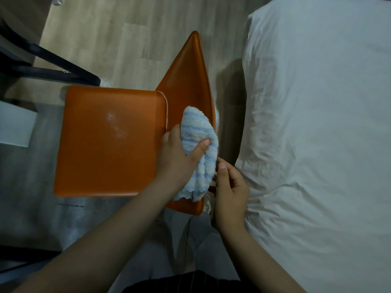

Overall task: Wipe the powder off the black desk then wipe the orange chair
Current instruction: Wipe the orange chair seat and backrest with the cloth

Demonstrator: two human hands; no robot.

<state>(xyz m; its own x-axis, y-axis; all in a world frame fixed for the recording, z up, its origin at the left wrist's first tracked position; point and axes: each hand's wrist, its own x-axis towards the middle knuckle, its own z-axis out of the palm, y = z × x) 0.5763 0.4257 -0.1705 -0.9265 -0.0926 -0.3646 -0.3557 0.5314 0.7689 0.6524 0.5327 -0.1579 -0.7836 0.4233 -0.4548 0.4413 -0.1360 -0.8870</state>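
Forearms come in from the bottom edge, over a dark pinstriped garment (190, 282). L hand (179, 153) clamps a fluffy blue-and-white striped cloth (198, 127): thumb across the front, fingers wrapped behind, cloth bunched & pressed on the backrest (190, 81) of the orange moulded-plastic chair (105, 166). Cloth's loose end hangs toward the camera. R hand (229, 191) sits just beside it at the backrest's rim, fingers curled, thumb tip near the cloth's edge. Its fingertips are hidden, so can't tell if it grips rim, cloth or nothing.

Chair stands mid-frame, seat to the left w/ a patch of white powder (115, 125) near its centre, apart from the cloth. Backrest is on the right, near a bed w/ wrinkled white sheet (317, 123). Pale wood-plank floor (105, 28) lies beyond the chair. Black desk frame (53, 66) is at upper left, apart from the seat. White box (14, 125) at the left edge.
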